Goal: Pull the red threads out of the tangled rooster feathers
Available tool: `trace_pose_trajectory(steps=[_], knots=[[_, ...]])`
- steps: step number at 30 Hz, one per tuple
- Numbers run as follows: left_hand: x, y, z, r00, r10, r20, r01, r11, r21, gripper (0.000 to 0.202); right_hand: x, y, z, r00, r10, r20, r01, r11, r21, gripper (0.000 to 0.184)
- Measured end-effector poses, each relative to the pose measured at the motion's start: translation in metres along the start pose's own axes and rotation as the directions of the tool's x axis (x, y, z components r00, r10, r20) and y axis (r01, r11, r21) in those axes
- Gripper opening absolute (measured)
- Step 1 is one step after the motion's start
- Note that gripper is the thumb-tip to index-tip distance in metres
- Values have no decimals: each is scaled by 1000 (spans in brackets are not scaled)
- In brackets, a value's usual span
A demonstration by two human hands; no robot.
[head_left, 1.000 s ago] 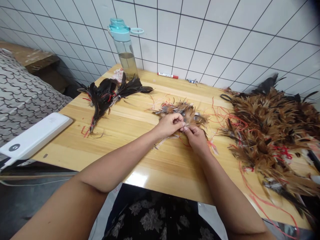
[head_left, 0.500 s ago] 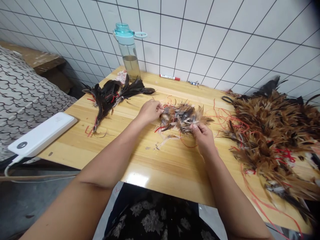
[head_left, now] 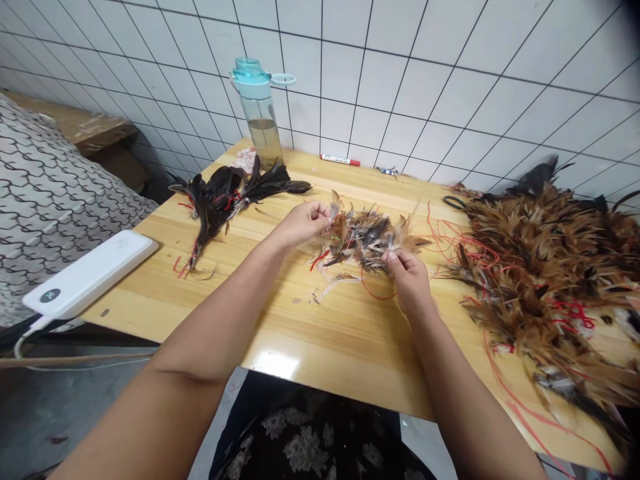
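A small heap of brown and dark feathers (head_left: 367,233) lies on the table between my two hands. My left hand (head_left: 306,223) is closed in a pinch at the heap's left side, with a small brownish feather (head_left: 335,203) standing up at its fingertips. At the heap's lower right, my right hand (head_left: 407,272) pinches pale feather ends between thumb and forefinger. Red string (head_left: 375,291) loops out below the heap, near the right hand. The exact grip of the left fingertips is partly hidden.
Black feathers (head_left: 220,193) lie at the left, before a water bottle (head_left: 263,123). A large pile of brown feathers (head_left: 540,253) with tangled red string covers the right side. A marker (head_left: 340,160) lies by the tiled wall; a white power bank (head_left: 93,270) sits at the left edge.
My left hand has shifted slightly right and up, and a feather now stands at its fingertips. My right hand stays nearly in place. The whole view has tilted a little.
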State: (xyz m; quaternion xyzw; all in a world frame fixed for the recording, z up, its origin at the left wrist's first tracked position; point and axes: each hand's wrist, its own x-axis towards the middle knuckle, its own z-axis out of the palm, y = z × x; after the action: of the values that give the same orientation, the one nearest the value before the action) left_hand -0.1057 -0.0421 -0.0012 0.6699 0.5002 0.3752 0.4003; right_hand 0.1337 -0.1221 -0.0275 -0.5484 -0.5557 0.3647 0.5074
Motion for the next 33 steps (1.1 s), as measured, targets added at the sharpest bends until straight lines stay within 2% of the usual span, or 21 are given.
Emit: trace_pose_trajectory(steps=[2, 4, 7, 10, 11, 12, 14, 16, 18, 20, 24, 29, 33], knots=[[1, -4, 1, 997, 1, 82, -5, 999, 53, 10, -1, -1, 2, 1000, 14, 13, -14, 1000, -3, 27], [2, -8, 1, 998, 13, 67, -23, 989, 145, 10, -3, -1, 4, 1000, 17, 20, -16, 1000, -9, 26], [3, -6, 0, 989, 82, -121, -63, 987, 147, 6, -3, 0, 6, 1000, 17, 24, -16, 1000, -21, 26], [3, 4, 0, 919, 146, -365, -134, 989, 59, 5, -3, 2, 8, 1000, 11, 26, -10, 1000, -23, 26], [2, 8, 2, 903, 142, -405, -158, 987, -6, 7, -3, 3, 8, 1000, 7, 27, -7, 1000, -22, 26], [0, 12, 5, 907, 119, -404, -173, 980, -98, 9, -3, 3, 9, 1000, 5, 24, -5, 1000, -20, 26], [-5, 19, 15, 962, 42, -270, -134, 934, -332, 12, -3, 4, 10, 1000, 10, 23, -10, 1000, -18, 26], [-12, 24, 29, 999, -22, -43, -3, 869, -495, 17, -3, 5, 10, 1000, 21, 20, -21, 1000, -15, 26], [-19, 27, 43, 990, -48, 133, 112, 838, -535, 22, -2, 8, 11, 999, 31, 16, -31, 999, -17, 26], [-24, 27, 55, 972, -51, 231, 168, 834, -525, 24, -2, 11, 11, 999, 33, 9, -33, 999, -18, 27], [-27, 24, 67, 966, -36, 256, 162, 856, -491, 22, -2, 16, 13, 1000, 13, 6, -13, 1000, -24, 24], [-25, 20, 67, 966, -14, 257, 129, 891, -436, 19, -3, 14, 14, 998, -14, 59, 15, 1000, -12, 20], [-24, 18, 68, 968, 19, 248, 66, 942, -330, 20, -4, 13, 15, 996, -21, 90, 24, 999, -22, 19]])
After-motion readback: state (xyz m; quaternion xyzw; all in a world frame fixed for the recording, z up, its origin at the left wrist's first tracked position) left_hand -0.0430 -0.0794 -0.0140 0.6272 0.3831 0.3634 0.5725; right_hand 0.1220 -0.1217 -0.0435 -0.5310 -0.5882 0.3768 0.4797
